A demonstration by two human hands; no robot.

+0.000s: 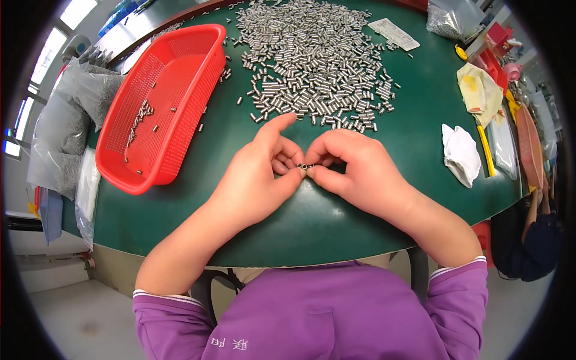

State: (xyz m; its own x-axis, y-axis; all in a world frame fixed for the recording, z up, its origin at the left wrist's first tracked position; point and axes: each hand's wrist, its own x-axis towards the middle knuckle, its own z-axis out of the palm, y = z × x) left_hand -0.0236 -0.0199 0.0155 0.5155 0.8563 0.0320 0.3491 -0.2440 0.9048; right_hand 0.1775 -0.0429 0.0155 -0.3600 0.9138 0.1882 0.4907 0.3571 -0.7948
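From where I stand, the two hands meet in the middle, over the green worktop [258, 246]. The left hand [255, 171] pinches with its thumb and a bent finger, and the right hand [363, 171] pinches from the other side. Between their tips sit some little metal pieces [304, 167], gripped by both hands at once (they are so tiny that I can't count them). One round end with a hole faces up at the person, so I think that piece's long way points toward the head; for the others I can't tell.

The big heap of metal tubes [318, 60] lies straight ahead of the hands, on the far side from the person's tummy. Its near edge is just past the knuckles, and its tubes point every which way. The left hand's pointing finger sticks out toward that edge, so its tip is nearest; I can't tell if it touches.

The red basket [191, 96], with a few tubes in it, is off to the left, nearer the left hand. A white cloth [462, 156] lies on the right.
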